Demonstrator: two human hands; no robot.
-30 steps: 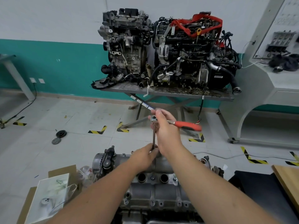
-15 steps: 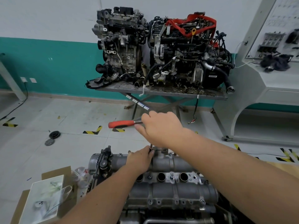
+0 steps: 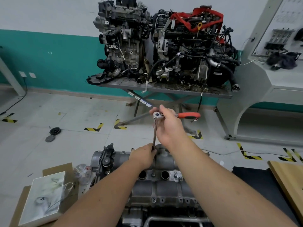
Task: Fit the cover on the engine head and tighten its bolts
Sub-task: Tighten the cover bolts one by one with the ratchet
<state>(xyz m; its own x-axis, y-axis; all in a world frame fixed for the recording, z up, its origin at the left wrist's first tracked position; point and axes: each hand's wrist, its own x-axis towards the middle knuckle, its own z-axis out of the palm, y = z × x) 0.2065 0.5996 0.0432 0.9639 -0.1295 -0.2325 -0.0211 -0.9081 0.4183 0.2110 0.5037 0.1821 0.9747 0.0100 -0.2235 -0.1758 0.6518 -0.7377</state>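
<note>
1. No writing is legible.
2. The right hand (image 3: pixel 168 126) grips a chrome ratchet (image 3: pixel 158 115) with a red handle.
3. The left hand (image 3: pixel 142 155) pinches its steel extension (image 3: pixel 155 133) at the ribbed grey metal cover (image 3: pixel 164 182), just below both hands.

Socket end and bolt behind left hand (image 3: pixel 144 155)

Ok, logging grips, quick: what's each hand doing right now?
Left hand: pinches the extension at its foot.
Right hand: grips the ratchet by its head.
</note>
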